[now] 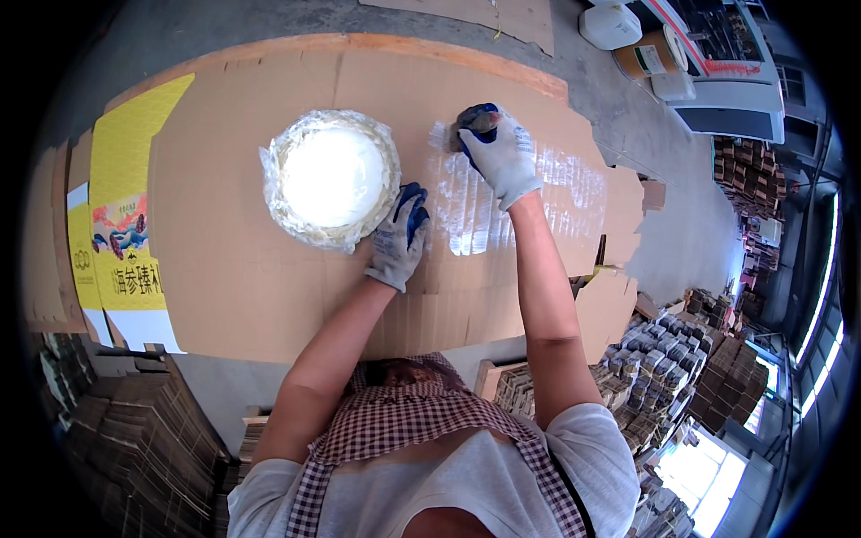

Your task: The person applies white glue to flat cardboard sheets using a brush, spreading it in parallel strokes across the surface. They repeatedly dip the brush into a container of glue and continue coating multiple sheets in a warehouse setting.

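A large cardboard sheet (260, 296) lies across the work table in front of me. On its left half stands a round basin (291, 229) wrapped in crinkled clear plastic, its white contents glaring brightly. My left hand (397, 240), in a grey glove with blue-coated fingers, rests beside the basin's lower right rim, fingers apart and holding nothing. Farther to the right, my right hand (502, 157), gloved alike, is closed around a small greyish pad-like thing (459, 136), mostly covered by the fingers. Streaky white paste (471, 215) coats the cardboard below and right of that hand.
A yellow printed cardboard piece (130, 170) lies at the table's left end. A wooden edge strip (359, 40) runs along the far side. Bundled cardboard stacks (134, 439) stand lower left, with more (664, 359) at right. White jugs (610, 27) and a machine (731, 99) are far right.
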A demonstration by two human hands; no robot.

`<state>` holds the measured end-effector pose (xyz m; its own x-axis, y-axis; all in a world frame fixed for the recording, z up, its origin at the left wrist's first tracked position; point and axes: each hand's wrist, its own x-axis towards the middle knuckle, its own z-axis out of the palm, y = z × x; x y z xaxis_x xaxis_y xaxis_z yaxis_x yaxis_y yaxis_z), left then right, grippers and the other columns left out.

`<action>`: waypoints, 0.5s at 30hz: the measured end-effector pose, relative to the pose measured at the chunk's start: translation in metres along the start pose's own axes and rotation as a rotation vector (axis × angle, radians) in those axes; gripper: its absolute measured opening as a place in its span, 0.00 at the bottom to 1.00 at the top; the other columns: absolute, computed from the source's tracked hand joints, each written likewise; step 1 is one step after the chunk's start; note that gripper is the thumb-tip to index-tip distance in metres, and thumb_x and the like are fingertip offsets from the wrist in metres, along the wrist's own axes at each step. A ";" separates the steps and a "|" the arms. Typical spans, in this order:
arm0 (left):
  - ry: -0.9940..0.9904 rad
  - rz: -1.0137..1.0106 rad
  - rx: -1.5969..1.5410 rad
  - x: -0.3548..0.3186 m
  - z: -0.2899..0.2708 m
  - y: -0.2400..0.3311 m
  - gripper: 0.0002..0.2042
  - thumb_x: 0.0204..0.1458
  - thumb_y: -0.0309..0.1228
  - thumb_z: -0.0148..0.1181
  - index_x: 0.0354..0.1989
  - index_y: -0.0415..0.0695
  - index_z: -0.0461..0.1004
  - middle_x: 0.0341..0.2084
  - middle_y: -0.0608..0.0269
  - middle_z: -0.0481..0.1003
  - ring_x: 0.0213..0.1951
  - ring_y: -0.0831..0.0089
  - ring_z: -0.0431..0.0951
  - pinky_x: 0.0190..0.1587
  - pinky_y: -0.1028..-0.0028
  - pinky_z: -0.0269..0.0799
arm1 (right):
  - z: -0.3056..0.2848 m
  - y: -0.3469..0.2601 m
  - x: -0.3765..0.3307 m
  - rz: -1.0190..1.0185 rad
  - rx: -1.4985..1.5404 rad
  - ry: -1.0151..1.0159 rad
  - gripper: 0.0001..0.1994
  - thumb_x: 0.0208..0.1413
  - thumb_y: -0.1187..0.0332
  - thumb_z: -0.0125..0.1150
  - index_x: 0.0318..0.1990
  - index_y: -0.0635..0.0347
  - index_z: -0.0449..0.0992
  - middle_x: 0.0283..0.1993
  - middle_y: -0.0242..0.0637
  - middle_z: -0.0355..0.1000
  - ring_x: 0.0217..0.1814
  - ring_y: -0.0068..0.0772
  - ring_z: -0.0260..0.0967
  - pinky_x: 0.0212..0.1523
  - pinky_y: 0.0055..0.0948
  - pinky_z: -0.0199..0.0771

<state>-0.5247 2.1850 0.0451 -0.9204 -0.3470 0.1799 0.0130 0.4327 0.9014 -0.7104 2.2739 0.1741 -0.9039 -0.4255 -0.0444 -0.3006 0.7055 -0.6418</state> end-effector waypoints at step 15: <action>0.077 0.066 -0.026 0.004 -0.004 0.007 0.18 0.60 0.32 0.50 0.58 0.40 0.69 0.56 0.52 0.72 0.60 0.54 0.69 0.65 0.59 0.58 | 0.010 0.001 -0.060 0.063 0.035 -0.083 0.15 0.50 0.67 0.66 0.44 0.64 0.74 0.41 0.49 0.76 0.44 0.48 0.74 0.46 0.38 0.74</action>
<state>-0.5265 2.1833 0.0540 -0.8844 -0.3819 0.2684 0.0842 0.4351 0.8964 -0.6536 2.2944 0.1680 -0.8920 -0.4274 -0.1473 -0.2322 0.7127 -0.6619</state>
